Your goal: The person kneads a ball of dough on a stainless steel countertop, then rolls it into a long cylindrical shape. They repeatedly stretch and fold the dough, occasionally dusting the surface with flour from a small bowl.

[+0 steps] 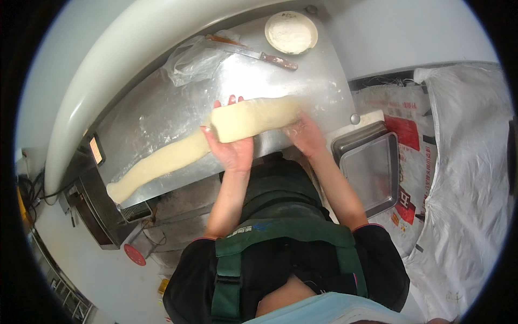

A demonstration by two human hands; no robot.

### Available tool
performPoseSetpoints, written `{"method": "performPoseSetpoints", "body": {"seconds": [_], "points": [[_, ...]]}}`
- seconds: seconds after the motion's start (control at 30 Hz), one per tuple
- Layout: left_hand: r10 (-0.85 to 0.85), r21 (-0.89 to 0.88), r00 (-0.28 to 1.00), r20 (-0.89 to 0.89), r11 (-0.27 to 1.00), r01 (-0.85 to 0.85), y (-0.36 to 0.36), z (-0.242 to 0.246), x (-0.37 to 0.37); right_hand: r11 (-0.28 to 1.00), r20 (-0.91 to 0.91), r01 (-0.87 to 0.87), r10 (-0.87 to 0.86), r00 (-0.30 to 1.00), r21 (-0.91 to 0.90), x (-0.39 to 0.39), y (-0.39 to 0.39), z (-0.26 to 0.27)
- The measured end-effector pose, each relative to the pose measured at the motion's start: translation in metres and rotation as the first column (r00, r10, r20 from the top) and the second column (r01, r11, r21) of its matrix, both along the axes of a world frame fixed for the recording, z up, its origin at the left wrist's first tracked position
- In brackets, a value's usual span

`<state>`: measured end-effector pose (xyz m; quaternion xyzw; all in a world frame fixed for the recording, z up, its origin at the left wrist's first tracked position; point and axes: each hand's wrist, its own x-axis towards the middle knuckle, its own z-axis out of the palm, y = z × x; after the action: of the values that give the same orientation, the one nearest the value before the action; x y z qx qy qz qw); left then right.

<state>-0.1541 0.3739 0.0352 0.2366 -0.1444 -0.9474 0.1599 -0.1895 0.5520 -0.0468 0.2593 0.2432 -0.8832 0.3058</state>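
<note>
A long strip of pale dough [166, 158] lies across the metal work table [162, 109], its narrow end at the table's left corner. My left hand [232, 146] is palm up under the strip's wider, thicker part, with fingertips showing beyond the far edge and the thumb at the near side. The dough's right end looks blurred. There my right hand [303, 131] holds its near side, the fingers partly hidden by the dough.
Toward the back lie a knife [278, 60] with a brown handle, a clear plastic bag [194, 62] and a bowl of white powder [289, 33]. A phone [96, 150] is at the left edge. Metal trays [370, 174] stand right of the table.
</note>
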Motion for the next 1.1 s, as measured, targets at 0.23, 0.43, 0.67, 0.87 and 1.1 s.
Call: {"method": "performPoseSetpoints", "body": {"seconds": [0.23,0.43,0.67,0.87,1.1], "points": [[0.105,-0.259,0.986,-0.127,0.956,-0.135,-0.052,0.055,0.019,0.043,-0.273,0.374,0.76,0.589,0.926,-0.03,0.08,-0.052],[0.215,-0.272,0.953,-0.211,0.924,-0.269,-0.105,0.087,0.037,-0.206,-0.041,0.555,0.916,0.4,0.806,-0.034,0.032,-0.071],[0.079,-0.131,0.969,-0.233,0.985,-0.112,-0.086,0.096,0.026,0.302,-0.159,0.48,0.936,-0.316,0.824,0.045,-0.115,-0.049],[0.068,0.068,0.967,-0.245,0.996,-0.052,-0.079,0.086,0.022,-0.056,0.176,0.467,0.96,-0.217,0.882,-0.003,-0.013,-0.036],[0.051,0.19,0.948,-0.315,0.982,0.011,-0.088,0.087,0.016,-0.364,0.111,0.629,0.908,0.404,0.686,-0.067,0.077,-0.063]]}}
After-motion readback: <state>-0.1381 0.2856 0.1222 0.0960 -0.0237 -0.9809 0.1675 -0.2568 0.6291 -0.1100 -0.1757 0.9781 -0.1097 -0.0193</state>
